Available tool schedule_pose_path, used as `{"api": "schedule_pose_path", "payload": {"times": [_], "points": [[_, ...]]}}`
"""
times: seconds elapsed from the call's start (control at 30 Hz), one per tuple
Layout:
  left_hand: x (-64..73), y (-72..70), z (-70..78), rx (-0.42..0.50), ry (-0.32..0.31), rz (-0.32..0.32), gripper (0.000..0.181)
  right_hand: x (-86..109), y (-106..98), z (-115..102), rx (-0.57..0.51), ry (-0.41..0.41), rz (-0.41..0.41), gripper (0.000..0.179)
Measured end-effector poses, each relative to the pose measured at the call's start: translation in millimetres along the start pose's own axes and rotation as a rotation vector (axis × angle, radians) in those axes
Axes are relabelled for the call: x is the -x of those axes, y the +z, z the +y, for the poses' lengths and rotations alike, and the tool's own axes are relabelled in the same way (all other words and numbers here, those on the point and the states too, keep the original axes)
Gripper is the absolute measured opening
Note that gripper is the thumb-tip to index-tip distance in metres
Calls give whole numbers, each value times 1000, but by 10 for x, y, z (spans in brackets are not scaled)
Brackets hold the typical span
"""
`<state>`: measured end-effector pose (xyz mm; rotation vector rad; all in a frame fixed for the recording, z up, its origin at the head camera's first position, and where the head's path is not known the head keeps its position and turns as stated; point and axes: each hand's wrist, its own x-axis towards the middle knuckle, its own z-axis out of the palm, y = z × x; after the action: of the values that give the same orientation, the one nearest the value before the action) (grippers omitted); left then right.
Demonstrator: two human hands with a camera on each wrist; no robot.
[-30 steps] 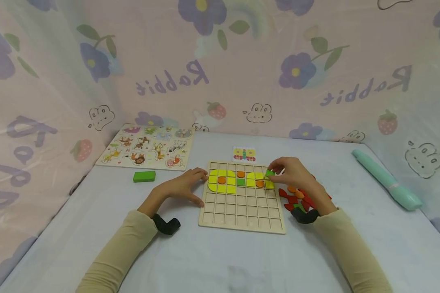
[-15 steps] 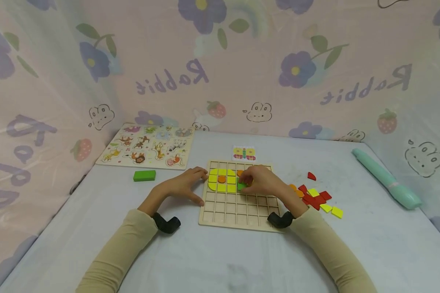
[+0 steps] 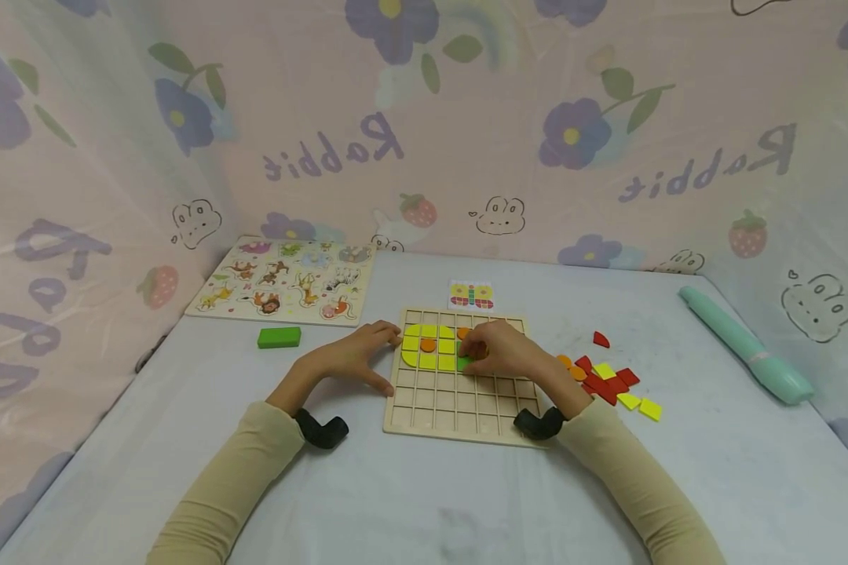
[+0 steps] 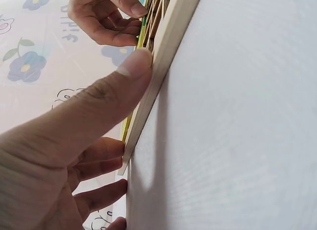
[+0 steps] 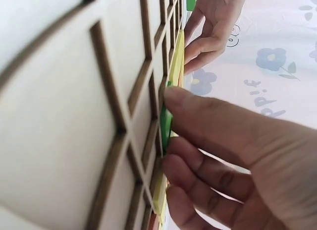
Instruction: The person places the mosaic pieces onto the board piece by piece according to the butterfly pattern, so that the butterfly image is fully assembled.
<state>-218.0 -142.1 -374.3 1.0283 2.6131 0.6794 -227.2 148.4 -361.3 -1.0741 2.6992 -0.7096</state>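
Note:
A light wooden grid board [image 3: 434, 420] lies on the white-covered table. Yellow tiles [image 3: 410, 359] fill cells at its upper left, around an orange round piece [image 3: 428, 345]. My right hand [image 3: 505, 349] reaches over the board's middle column, its thumb and curled fingers at a green square tile [image 5: 166, 127] in a cell. The hand hides the tiles at the board's upper right. My left hand [image 3: 349, 359] rests along the left side of the board, thumb toward the near part of the edge and fingers farther up. In the left wrist view its thumb [image 4: 133, 66] touches the rim.
Loose red tiles [image 3: 599, 388], yellow tiles [image 3: 650, 410] and orange rounds [image 3: 577, 373] lie right of the board. A butterfly pattern card [image 3: 471, 296] lies behind it. At the left are a green block [image 3: 279, 338] and an animal puzzle [image 3: 290, 317]; a teal roll [image 3: 749, 349] lies far right.
My right hand has moved left with a green tile, from the board's upper right to the middle column, then slightly down onto a cell. The left hand has stayed in place.

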Motion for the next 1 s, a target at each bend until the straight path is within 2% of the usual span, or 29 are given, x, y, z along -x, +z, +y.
{"api": "schedule_pose_path", "payload": {"times": [0.33,0.5,0.7,0.87,1.0], "points": [[2,11,-24,4,-6,2,75,-12,-7,7,-4,-12,-6,20],[-4,9,-23,1,-12,-4,76,64,-123,92,-23,-9,37,21],[-9,1,-7,-5,-23,-8,76,393,-418,271,-20,48,134,21],[-15,-1,1,-3,-29,-13,77,800,-623,435,29,158,182,23],[-18,8,-2,-9,-40,-18,77,1106,-713,570,59,257,179,24]]}}
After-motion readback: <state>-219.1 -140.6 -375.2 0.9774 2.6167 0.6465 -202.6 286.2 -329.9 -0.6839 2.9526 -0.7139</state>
